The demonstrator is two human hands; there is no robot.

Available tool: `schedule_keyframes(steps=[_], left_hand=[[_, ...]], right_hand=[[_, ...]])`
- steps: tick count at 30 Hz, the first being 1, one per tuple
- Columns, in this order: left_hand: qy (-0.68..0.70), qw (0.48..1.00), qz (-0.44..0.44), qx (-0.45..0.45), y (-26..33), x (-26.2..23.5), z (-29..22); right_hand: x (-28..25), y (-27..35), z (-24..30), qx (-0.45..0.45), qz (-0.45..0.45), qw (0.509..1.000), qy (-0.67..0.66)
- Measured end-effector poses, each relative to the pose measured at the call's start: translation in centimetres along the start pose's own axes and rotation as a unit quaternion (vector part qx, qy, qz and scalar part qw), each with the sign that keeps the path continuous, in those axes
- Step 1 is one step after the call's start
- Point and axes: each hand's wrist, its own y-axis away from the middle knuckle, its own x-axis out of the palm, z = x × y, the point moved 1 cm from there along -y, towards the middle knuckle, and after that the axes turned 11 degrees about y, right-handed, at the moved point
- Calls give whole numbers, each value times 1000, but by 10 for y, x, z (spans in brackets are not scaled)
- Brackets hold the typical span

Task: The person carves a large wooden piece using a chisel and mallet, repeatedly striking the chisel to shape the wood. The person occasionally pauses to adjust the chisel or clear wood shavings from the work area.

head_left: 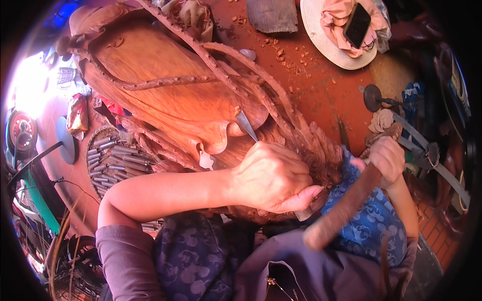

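My left hand [273,175] is closed round a carving chisel [245,125], fist over its middle. The steel blade slants up and left from the fist, its tip at the rippled lower edge of a large carved wooden piece [155,57]. A small curl of wood sits at that tip. The chisel's butt end shows just below the fist. On the right, my right hand [386,159] grips a wooden mallet [346,206], a thick round stick. Its free end points down and left, apart from the chisel and slightly blurred.
A round basket [89,155] of several carving tools stands left of the carving. A white-brimmed hat [319,37] with a phone [357,26] on it lies at the far right. Wood chips [281,55] litter the red surface. A disc-ended metal stand [372,98] is at right.
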Motion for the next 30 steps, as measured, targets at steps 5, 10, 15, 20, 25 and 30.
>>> schedule_keyframes(steps=[5, 10, 15, 20, 25, 30], left_hand=[[-8, 1000, 14, 6, -3, 0, -1], [-10, 999, 2, 47, -16, 5, -22], [32, 998, -48, -11, -17, 10, -21], [14, 997, -66, -39, -15, 7, -15], [15, 997, -74, -16, -13, 5, -11], [5, 1000, -27, -3, -10, 2, -6]], right_hand=[[0, -5, 0, 14, 25, 999, 33], [-3, -5, 0, 48, -30, 998, -18], [-15, -19, 7, 67, 4, 997, -39], [-9, -15, 7, 37, -6, 997, -67], [-2, -9, 8, 51, 19, 998, 7], [-6, -5, 6, 42, -11, 999, 3]])
